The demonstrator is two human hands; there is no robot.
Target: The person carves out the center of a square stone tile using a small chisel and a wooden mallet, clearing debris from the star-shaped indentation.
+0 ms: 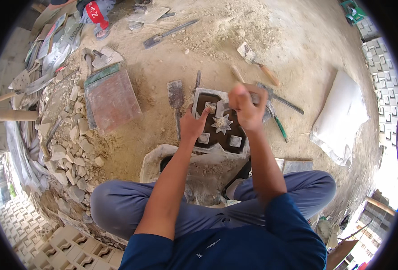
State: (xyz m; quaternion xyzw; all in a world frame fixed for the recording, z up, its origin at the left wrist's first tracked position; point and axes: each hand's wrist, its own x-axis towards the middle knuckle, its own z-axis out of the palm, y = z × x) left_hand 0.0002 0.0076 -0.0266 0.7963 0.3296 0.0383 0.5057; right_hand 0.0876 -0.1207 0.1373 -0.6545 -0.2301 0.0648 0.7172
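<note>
Before my crossed legs lies a square grey mold (200, 95) with dark channels, a star-shaped piece (222, 123) in its middle and small square blocks (235, 141) toward its corners. My left hand (193, 125) is at the mold's left side, fingers apart, one digit reaching to the upper left block (210, 107). Over the upper right corner my right hand (248, 105) is closed in a fist, smeared by motion. Something brownish shows beside its fingers, but its kind is unclear. That hand and forearm hide part of the mold's right side.
Left of the mold are a flat-bladed tool (175, 94), a reddish square slab (113, 101) and broken rubble (75, 135). Beyond lie a wooden-handled trowel (269, 75) and a long metal tool (169, 34). A white sack (340, 119) lies right; another person's foot (102, 33) shows far left.
</note>
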